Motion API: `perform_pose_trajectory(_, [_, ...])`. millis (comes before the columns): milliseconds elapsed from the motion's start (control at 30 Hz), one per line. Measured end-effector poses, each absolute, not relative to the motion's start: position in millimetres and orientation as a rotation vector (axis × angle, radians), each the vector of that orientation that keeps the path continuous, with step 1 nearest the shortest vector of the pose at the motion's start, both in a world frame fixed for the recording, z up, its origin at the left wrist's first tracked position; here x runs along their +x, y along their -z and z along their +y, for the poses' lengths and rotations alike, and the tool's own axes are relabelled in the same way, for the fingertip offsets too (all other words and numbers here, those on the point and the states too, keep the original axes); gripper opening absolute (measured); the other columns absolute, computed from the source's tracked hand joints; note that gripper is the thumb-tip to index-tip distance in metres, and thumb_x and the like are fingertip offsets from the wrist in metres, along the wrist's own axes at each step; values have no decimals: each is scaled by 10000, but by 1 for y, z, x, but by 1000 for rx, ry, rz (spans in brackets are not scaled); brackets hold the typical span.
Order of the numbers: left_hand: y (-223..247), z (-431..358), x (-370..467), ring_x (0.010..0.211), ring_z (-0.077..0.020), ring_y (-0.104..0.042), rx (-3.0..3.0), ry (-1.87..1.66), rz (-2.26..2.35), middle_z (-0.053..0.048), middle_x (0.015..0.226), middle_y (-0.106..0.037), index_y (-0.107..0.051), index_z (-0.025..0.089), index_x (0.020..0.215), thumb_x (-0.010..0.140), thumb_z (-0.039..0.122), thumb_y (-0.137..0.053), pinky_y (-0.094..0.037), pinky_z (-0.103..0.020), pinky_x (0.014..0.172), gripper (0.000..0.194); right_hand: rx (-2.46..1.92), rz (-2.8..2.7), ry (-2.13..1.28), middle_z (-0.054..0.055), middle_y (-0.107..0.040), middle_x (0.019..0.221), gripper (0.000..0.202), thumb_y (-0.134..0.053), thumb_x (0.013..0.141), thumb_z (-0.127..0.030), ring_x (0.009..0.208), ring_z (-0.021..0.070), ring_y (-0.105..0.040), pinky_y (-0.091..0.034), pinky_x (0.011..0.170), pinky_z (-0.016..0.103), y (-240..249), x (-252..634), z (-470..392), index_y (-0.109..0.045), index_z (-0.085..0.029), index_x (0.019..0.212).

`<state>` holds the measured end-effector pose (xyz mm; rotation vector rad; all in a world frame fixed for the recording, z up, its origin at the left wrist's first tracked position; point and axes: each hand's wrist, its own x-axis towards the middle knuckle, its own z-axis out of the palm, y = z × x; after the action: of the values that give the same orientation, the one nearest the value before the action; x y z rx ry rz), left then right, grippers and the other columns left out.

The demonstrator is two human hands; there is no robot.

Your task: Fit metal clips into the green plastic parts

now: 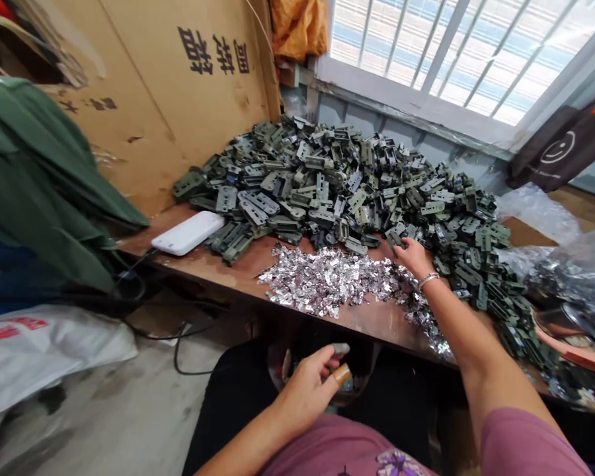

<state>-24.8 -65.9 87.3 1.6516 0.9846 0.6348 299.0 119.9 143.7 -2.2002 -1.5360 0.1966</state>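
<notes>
**Right hand at the near side of the green heap, left hand over the lap**

The wooden surface (367, 312) carries a broad heap of dark green slotted parts (337, 172), spread along its back edge and down its right side. In front of it, by the middle of the front edge, lies a spread of small silver pieces (327, 277).

The right hand (415, 258) reaches over the surface with its fingertips on one green part (395, 240) at the heap's near side, just behind the silver pieces. Whether they have closed on it, I cannot tell. The part lies straight off those fingertips; its long axis is partly covered and hard to judge. The left hand (310, 387) is much farther off, before the front edge, so the part lies ahead and to its right. Its fingers are loosely curled, the tips covered in grey and tan; whether anything is pinched there is unclear.

Upside-down black characters on the cardboard (143, 86) appear to read 周转箱. Red print on the white sack (54, 357) is illegible. The dark bag (540, 155) bears a white smiley above lettering too small to read.
</notes>
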Motion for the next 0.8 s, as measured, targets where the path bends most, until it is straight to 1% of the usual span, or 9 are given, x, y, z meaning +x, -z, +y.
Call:
perform_pose_trajectory(100, [-99,-53,-8,1218,-325,-559,2158,-955,986,-195,1333,-572,-545,143,1303,831,296,-663,-499,-474,984,510,-2059,-1532,-433,49,-712,893,395,-568,817,-370,688,147,-609,-477,641,254,-151,278,59,-663,-154,1134])
perform_pose_trajectory(167, [-103,-46,4,1297,-367,-481,2424,-1108,994,-228,1430,-477,-544,129,1306,814,245,-688,-452,-529,1037,525,-1741,-1440,-977,25,-685,804,359,-639,763,-393,558,113,-537,-426,515,233,-148,252,11,-679,-160,1034])
perform_pose_trajectory(233, [-104,-41,14,1255,-367,-510,2564,-1125,977,-226,1390,-517,-615,129,1200,821,154,-647,-462,-535,1021,381,-1568,-1332,-1349,-10,-628,707,302,-707,710,-404,489,85,-478,-379,449,207,-141,228,-33,-666,-165,889])
perform_pose_trajectory(333, [-99,-41,20,1136,-319,-588,2444,-1054,877,-187,1212,-639,-668,132,1041,817,81,-580,-496,-487,980,246,-1442,-1331,-1604,-27,-555,618,361,-629,794,-526,468,92,-466,-370,428,207,-132,216,-67,-638,-168,829])
perform_pose_trajectory(400, [-95,-43,20,1036,-279,-633,2136,-1003,886,-142,1091,-681,-673,143,1003,807,152,-637,-527,-432,928,199,-1492,-1467,-1419,1,-581,655,387,-538,866,-534,543,123,-520,-419,490,233,-127,227,-65,-650,-165,843])
perform_pose_trajectory(467, [-92,-46,18,900,-240,-664,1732,-924,969,-95,963,-702,-673,150,961,760,277,-727,-557,-374,829,243,-1661,-1659,-920,44,-628,774,297,-523,903,-419,692,160,-572,-473,634,276,-123,244,-51,-671,-162,907])
perform_pose_trajectory(567, [-94,-49,16,745,-196,-668,1221,-806,1029,-58,829,-709,-664,138,899,683,388,-784,-557,-298,667,352,-1950,-1946,-235,97,-638,979,228,-530,892,-224,898,201,-579,-457,810,306,-115,260,-23,-663,-164,1067])
perform_pose_trajectory(700, [-103,-46,13,622,-173,-661,973,-779,994,-70,778,-715,-631,117,862,656,460,-794,-452,-204,439,432,-2155,-2248,-53,119,-642,987,189,-516,916,-230,897,222,-598,-441,746,290,-107,257,-10,-684,-167,976])
perform_pose_trajectory(800, [-106,-45,11,548,-153,-646,944,-801,990,-68,750,-714,-615,110,859,654,454,-804,-398,-182,381,443,-2121,-2301,-112,93,-664,932,195,-500,935,-237,855,206,-614,-435,726,278,-104,255,-20,-688,-184,932])
